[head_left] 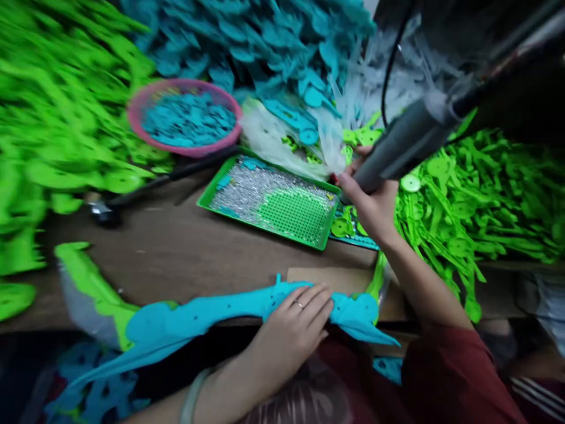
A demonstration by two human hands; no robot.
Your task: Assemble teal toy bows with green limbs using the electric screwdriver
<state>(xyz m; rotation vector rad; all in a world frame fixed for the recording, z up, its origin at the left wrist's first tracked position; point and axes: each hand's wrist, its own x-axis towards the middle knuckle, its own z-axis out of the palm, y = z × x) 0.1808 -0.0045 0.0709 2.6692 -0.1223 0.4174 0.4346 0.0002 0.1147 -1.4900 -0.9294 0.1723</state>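
A blue and green plastic toy bow lies across the near edge of the table, its long curved blue body reaching from left to right. My left hand is laid over its middle with the fingers together and bent over the blue part; the thumb is hidden. My right hand is closed round a grey electric screwdriver, held slanting above the table. The lower tip of the screwdriver is hard to make out. Just left of that hand sits a green perforated tray with many small silver screws.
A pink bowl holds small blue pieces. Piles of green parts rise at left and of green parts at right; blue parts are heaped behind. A dark rod-like tool lies near the bowl. A black cable hangs beside the screwdriver.
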